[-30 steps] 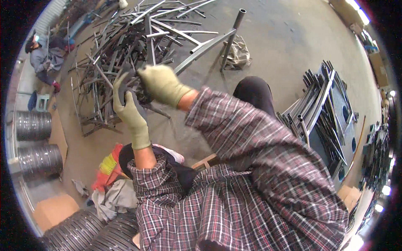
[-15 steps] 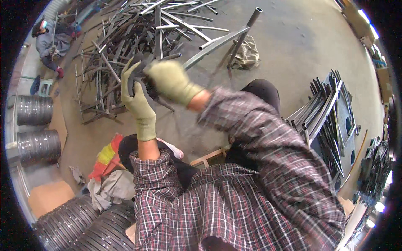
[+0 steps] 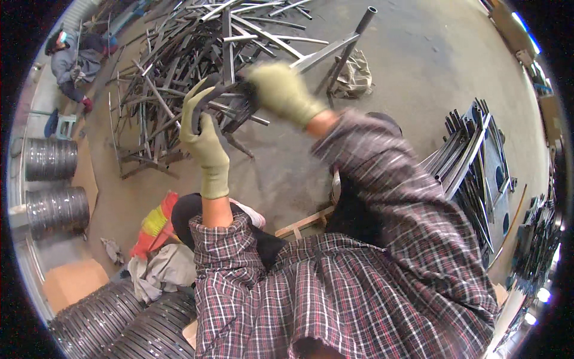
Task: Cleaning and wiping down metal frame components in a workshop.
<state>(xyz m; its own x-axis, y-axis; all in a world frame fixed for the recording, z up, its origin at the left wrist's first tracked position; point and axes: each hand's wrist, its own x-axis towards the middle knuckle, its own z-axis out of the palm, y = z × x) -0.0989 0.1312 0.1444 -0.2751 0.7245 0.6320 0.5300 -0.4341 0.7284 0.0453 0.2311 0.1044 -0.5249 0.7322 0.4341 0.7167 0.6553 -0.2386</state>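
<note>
Our left hand (image 3: 203, 134) is half-curled, its hold unclear; our right hand (image 3: 284, 90) is a blur, grip unreadable, the heap of metal tubes (image 3: 228, 52) just beyond! We could snag a glove (image 3: 216, 173) if a jutting tube end (image 3: 372, 10) catches it.

The grey floor (image 3: 430, 78) carries a heap of metal tubes (image 3: 179, 72) beyond the gloved left hand (image 3: 204, 134) and a crumpled beige sack (image 3: 361, 75) right of the right hand (image 3: 284, 91).

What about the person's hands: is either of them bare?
No, both the left hand and the right hand wear pale yellow-green gloves that reach the wrists.
</note>
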